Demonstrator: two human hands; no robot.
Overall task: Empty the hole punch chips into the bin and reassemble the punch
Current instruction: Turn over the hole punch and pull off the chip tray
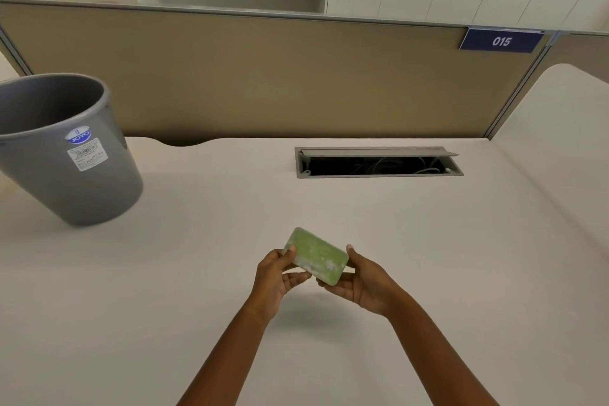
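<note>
A green hole punch [315,254] is held above the desk, its translucent green base turned up with pale paper chips showing through it. My left hand [278,277] grips its left end with thumb on top and fingers under. My right hand [361,283] holds its right end the same way. The rest of the punch is hidden under the base and my fingers. A grey plastic bin [71,155] with a blue and white label stands on the desk at the far left, well apart from my hands.
The cream desk [197,273] spreads around my hands. An open cable hatch [379,163] with wires inside lies in the desk behind the punch. A beige partition [263,76] with a blue "015" sign [501,40] closes the back; white cabinets stand beyond it.
</note>
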